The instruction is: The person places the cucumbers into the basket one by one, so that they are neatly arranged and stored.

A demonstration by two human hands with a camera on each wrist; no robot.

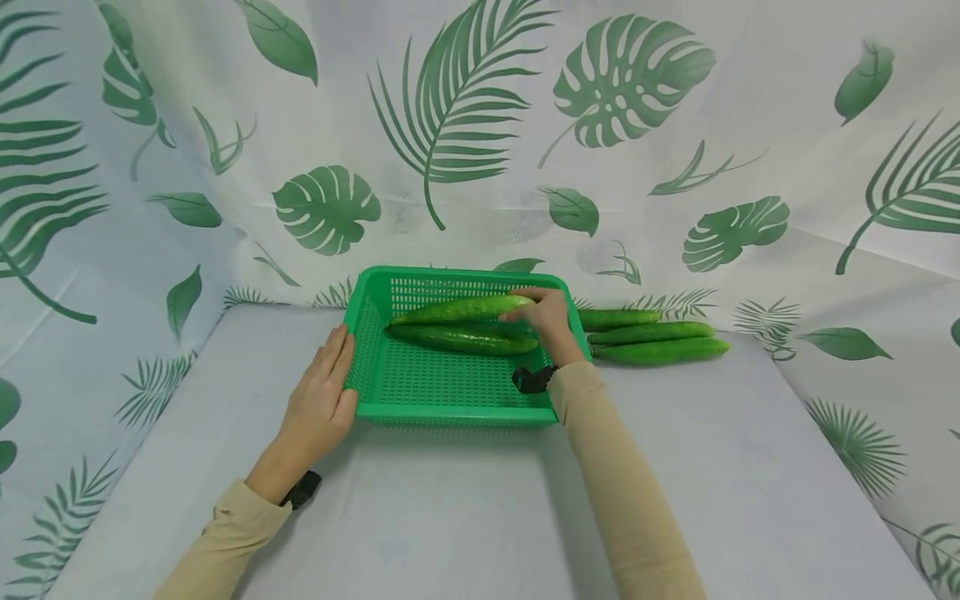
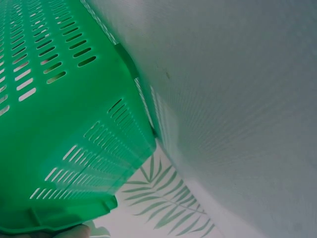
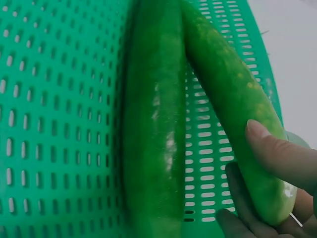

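Note:
A green plastic basket (image 1: 450,413) with slotted walls stands on the table near the back wall. Inside it, one cucumber (image 1: 461,339) lies lengthwise on the bottom. My right hand (image 1: 547,321) grips the right end of a second cucumber (image 1: 457,310), which lies behind the first within the basket. In the right wrist view, the thumb and fingers close around this cucumber's end (image 3: 270,183). Against the basket's left wall rests my left hand (image 1: 322,400), its fingers extended along the rim. The left wrist view shows the basket's outer wall (image 2: 74,114) and only a bit of fingertip.
Several cucumbers (image 1: 660,352) lie side by side on the table, just right of the basket. A white cloth with green leaf prints (image 1: 480,208) hangs behind and at both sides. The white tabletop (image 1: 450,517) extends in front of the basket.

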